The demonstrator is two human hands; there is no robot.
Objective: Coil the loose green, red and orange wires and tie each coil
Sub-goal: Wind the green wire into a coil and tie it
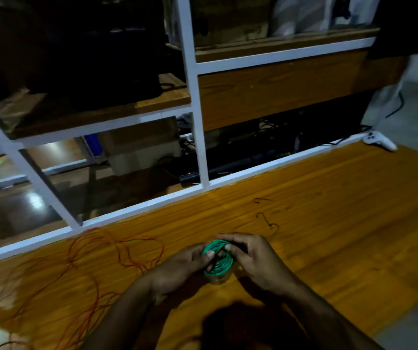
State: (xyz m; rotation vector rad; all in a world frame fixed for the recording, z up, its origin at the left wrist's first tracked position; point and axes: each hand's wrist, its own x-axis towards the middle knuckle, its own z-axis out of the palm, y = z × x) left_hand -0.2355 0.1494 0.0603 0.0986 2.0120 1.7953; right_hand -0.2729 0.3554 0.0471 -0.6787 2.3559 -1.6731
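Observation:
A small coil of green wire [218,258] is held just above the wooden table [329,223], low in the middle of the view. My left hand [177,269] grips its left side, thumb laid over the loops. My right hand [251,258] holds the right side, fingers curled over the top of the coil. Loose red and orange wires [117,251] lie tangled on the table to the left, trailing down to the lower left corner. I cannot tell the red from the orange in this dim light.
Two short dark wire pieces [266,221] lie on the table beyond my right hand. A white metal frame [198,122] with wooden shelves rises along the table's far edge. A white controller-like object [379,142] rests at the far right corner.

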